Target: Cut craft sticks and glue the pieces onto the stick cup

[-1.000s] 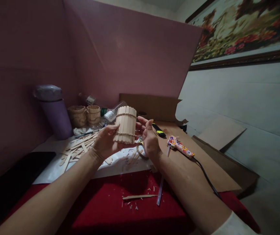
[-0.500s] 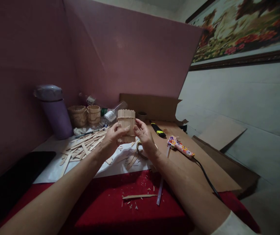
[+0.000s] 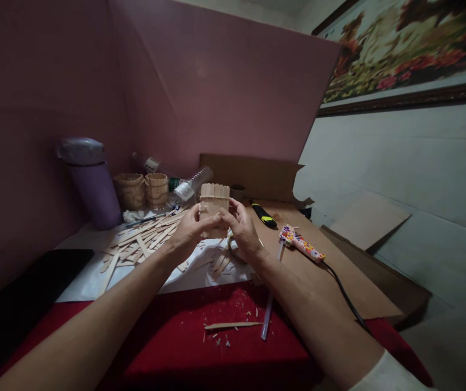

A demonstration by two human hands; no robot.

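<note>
The left grip and right grip cover much of the lower front of the stick cup. The right grip also partly hides a ring-shaped item, perhaps a scissors handle. The framed picture runs off the top and right edges, and the print on the bottle label is too small to read.

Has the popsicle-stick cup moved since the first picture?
Yes, downward: judged against the clear plastic bottle behind it, the top edge of the popsicle-stick cup now sits lower.
</note>
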